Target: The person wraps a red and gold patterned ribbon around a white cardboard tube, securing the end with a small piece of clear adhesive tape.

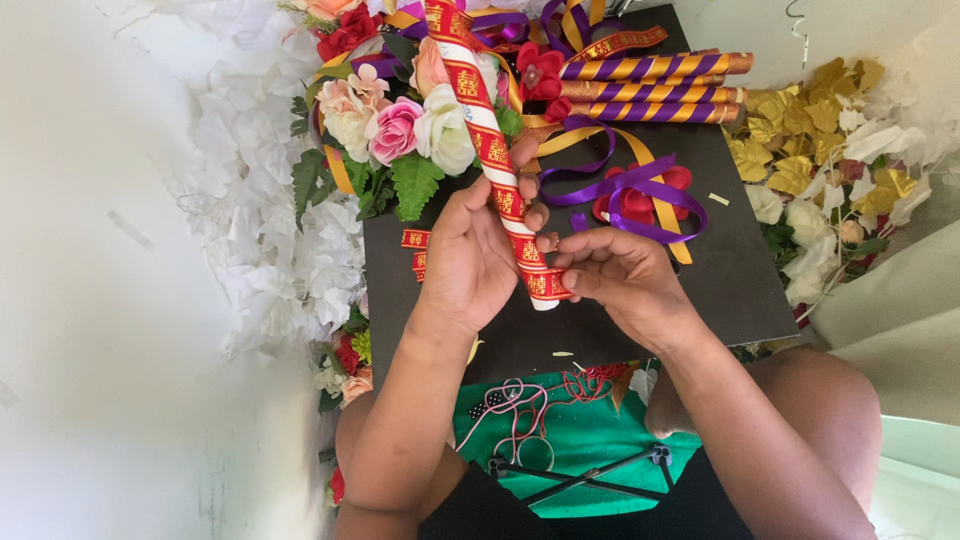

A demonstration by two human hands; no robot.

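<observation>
1. Head view, hands: left hand is wrapped around the lower part of a white tube, gripping it firmly. Right hand is pinched narrow on the end of the red-and-gold ribbon at the tube's near tip.
2. Position: tube is held above the black desk, slanting from the flower cluster down toward the person; ribbon spirals along it with white showing between turns.
3. Handling, judged: tube looks light and stiff, probably hollow, so it could dent under a hard squeeze. Ribbon looks thin, soft and smooth, likely to slip or unwind if let loose. Best hold: shaft of the tube just above the last turn, thumb pressing the ribbon end flat.
4. Surroundings: three finished sticks wrapped in purple and gold lie at the far edge; loose purple ribbon lies just beside; artificial flowers to the left.
</observation>
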